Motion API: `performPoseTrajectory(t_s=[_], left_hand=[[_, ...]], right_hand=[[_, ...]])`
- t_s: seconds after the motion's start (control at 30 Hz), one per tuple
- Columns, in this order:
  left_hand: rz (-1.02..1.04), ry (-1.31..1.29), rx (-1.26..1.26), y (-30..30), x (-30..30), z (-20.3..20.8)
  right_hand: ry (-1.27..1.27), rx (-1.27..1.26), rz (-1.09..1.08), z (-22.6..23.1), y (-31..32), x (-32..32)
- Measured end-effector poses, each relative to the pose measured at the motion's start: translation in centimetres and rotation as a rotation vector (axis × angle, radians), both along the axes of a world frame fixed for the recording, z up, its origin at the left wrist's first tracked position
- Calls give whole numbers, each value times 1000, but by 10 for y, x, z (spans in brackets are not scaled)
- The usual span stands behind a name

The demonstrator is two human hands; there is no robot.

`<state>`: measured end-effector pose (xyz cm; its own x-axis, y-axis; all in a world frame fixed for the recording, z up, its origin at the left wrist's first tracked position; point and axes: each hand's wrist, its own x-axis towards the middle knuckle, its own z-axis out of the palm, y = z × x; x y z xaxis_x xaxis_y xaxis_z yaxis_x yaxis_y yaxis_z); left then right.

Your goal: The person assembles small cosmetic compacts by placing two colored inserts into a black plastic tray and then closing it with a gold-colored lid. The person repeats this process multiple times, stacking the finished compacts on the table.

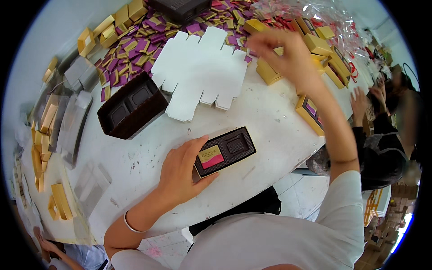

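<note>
My left hand (182,166) is closed around the left end of a small gold-edged box (252,155) on the table. Inside the box is a dark two-well tray (236,143). A gold and pink wrapped chocolate (210,157) fills its left well, and the right well holds nothing. My right hand (285,51) is raised at the far right, over gold boxes and beside the heap of wrapped chocolates. Motion blurs its fingers, so I cannot make out whether they hold anything.
Purple and gold wrapped chocolates (139,47) spread across the back. White flat card blanks (202,67) lie stacked before them, beside stacked dark trays (130,105). Gold boxes (317,45) and clear wrap (310,11) sit far right; clear sleeves (74,130) lie left. Other people (382,135) are at right and lower left.
</note>
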<state>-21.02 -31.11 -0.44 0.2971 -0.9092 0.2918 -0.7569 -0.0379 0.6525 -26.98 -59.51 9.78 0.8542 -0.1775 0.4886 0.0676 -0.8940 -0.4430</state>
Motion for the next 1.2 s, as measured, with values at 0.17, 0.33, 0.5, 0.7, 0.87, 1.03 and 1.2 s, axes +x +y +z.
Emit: performPoseTrajectory(t_s=[0.17,0.33,0.5,0.7,0.87,1.03,1.2], left_hand=[[3,21,-21,0,2,-4],[-42,89,5,0,6,-6],[-30,43,-19,2,4,-8],[-30,15,-38,1,3,-6],[-15,-8,-51,0,2,-6],[-16,-22,-65,3,0,-6],[-20,-25,-73,0,2,-8]], right_hand=[[604,-198,-68,6,-97,61],[1020,-539,-133,-50,-123,133],[942,-470,-210,-66,-101,158],[936,-185,-279,-60,-101,154],[960,-193,-315,-57,-99,151],[1017,-284,-331,-49,-87,154],[637,561,-259,-5,-116,125]])
